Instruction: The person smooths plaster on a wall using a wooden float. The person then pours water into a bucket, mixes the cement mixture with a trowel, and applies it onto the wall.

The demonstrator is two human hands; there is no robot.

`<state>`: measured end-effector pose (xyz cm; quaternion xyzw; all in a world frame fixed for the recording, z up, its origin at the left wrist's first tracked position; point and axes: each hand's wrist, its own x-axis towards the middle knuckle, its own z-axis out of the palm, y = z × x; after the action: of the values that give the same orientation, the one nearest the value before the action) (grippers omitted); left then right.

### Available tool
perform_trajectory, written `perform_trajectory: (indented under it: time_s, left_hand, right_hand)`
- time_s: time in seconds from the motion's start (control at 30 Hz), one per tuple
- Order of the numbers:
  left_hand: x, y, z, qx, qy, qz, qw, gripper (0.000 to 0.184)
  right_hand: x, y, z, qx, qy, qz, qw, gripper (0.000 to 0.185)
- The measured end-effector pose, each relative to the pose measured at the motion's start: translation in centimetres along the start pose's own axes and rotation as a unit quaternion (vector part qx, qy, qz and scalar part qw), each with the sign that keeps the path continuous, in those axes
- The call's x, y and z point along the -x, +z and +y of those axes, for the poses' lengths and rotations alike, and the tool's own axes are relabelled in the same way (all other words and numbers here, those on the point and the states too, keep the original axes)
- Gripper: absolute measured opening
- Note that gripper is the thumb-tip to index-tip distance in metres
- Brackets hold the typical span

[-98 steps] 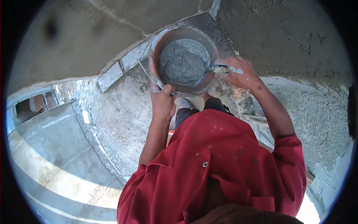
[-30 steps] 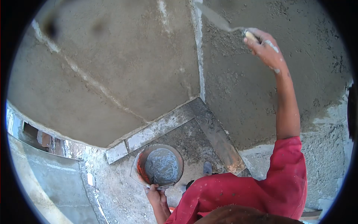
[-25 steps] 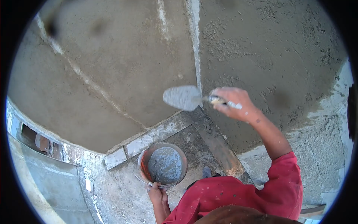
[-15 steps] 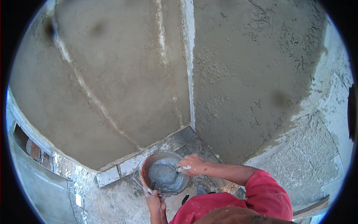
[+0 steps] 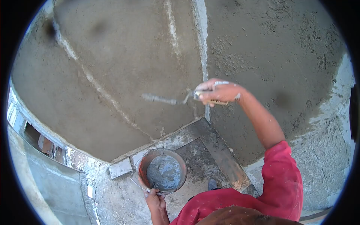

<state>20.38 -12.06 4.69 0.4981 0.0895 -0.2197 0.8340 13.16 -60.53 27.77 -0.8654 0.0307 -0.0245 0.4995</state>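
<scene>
My right hand (image 5: 219, 92) is raised in front of the wall corner, closed round the handle of a trowel (image 5: 161, 99). The trowel's blade points left, seen almost edge-on and grey with mortar. Lower down, my left hand (image 5: 153, 197) grips the near rim of a bucket (image 5: 183, 165). Wet grey mortar (image 5: 164, 172) lies inside the bucket, and orange-red shows on its inner wall. A thin wire handle hangs at the bucket's left side.
A smooth plastered wall (image 5: 101, 48) with pale streaks rises on the left. The right wall (image 5: 258, 75) carries rougher, darker plaster. Boards (image 5: 225, 157) lie along the foot of both walls. A small white block (image 5: 91, 191) rests on the floor at lower left.
My right hand has lifted out of the bucket, up and to the right, bringing the trowel into view. A small patch of mortar now shows low on the left wall. My left hand still holds the bucket.
</scene>
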Motion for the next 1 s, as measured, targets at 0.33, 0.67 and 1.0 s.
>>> perform_trajectory:
  time_s: [0.33, 0.67, 1.0]
  left_hand:
    - [-1.0, -0.6, -2.3, 0.008, -0.066, 0.073, 0.995, 0.086]
    - [-0.7, 0.4, -0.5, -0.038, -0.048, -0.061, 0.996, 0.080]
    - [3.4, -1.5, 4.3, -0.111, -0.042, -0.131, 0.984, 0.101]
  right_hand:
    - [2.0, -20.7, -6.5, 0.250, 0.010, 0.489, 0.836, 0.037]
    - [5.9, 16.4, 1.3, 0.508, -0.005, 0.110, 0.855, 0.028]
    - [9.7, 32.6, 0.0, 0.310, 0.018, 0.092, 0.946, 0.034]
